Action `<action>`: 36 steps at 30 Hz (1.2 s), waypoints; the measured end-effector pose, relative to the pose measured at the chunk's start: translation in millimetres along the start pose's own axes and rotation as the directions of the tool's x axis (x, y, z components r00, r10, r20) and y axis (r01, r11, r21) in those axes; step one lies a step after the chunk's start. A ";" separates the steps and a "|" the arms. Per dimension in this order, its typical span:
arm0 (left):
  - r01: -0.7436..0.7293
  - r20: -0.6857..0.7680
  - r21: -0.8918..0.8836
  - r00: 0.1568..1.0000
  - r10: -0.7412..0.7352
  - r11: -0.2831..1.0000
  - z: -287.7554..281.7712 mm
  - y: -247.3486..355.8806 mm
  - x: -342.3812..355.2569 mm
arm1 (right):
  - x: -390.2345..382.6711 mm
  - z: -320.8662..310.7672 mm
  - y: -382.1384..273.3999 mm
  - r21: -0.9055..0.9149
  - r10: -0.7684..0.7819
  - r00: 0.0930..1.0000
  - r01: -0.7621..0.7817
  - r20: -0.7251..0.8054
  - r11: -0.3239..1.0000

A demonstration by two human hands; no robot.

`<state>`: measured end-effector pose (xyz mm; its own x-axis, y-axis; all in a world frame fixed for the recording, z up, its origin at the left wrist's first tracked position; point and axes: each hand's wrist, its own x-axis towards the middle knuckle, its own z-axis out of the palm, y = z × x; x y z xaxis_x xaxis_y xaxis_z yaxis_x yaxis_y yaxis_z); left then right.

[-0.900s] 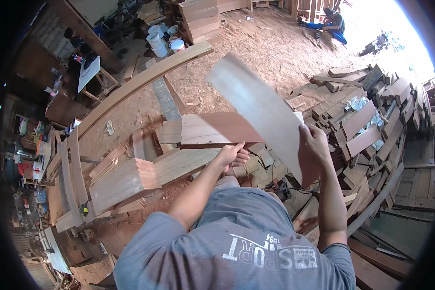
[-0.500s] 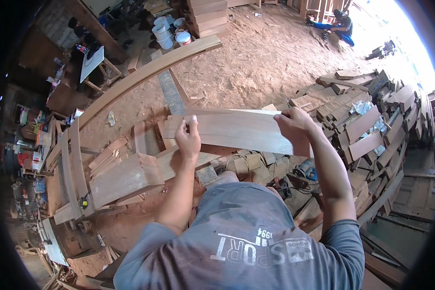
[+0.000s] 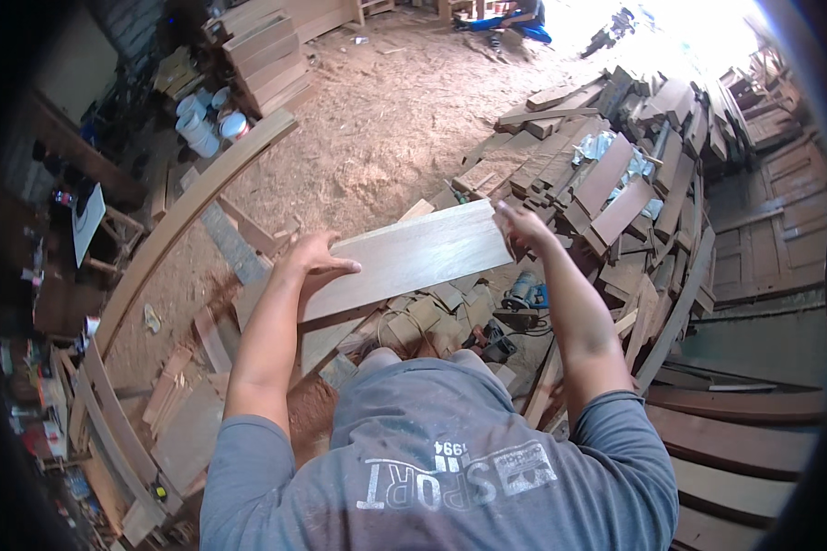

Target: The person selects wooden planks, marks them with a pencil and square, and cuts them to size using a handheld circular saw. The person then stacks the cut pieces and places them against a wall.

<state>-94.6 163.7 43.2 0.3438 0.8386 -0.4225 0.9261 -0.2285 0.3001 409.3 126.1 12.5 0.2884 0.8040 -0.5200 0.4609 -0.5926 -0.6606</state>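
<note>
A pale, rectangular wooden board [image 3: 423,254] sits mid-frame, left hand [image 3: 311,253] and right hand [image 3: 526,227] at opposite ends, probably for balance; whether either clamps it cannot be told. Brown wooden offcuts [image 3: 604,173] lie heaped upper right.

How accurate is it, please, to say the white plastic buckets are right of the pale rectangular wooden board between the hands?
Wrong side: the head view shows the white plastic buckets left of the pale rectangular wooden board between left hand and right hand.
</note>
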 end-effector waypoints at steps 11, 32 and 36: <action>0.007 0.162 0.006 0.987 -0.008 1.000 -24.6 21.0 -8.3 | -30.5 43.7 10.2 0.335 -0.111 0.987 0.067 0.114 0.940; 0.028 -0.499 0.152 0.865 0.052 0.988 28.0 33.7 -149.3 | -34.2 57.3 12.0 0.427 -0.499 0.844 0.384 0.199 0.819; 0.027 -0.339 0.089 0.941 0.004 0.996 23.4 30.6 -144.0 | -33.8 67.6 19.2 0.496 -0.466 0.860 0.319 0.207 0.808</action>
<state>-112.2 24.4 93.3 0.2751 0.9555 -0.1065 0.9453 -0.2486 0.2113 351.7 84.3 -19.2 -0.1403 0.9578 -0.2510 0.0481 -0.2466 -0.9679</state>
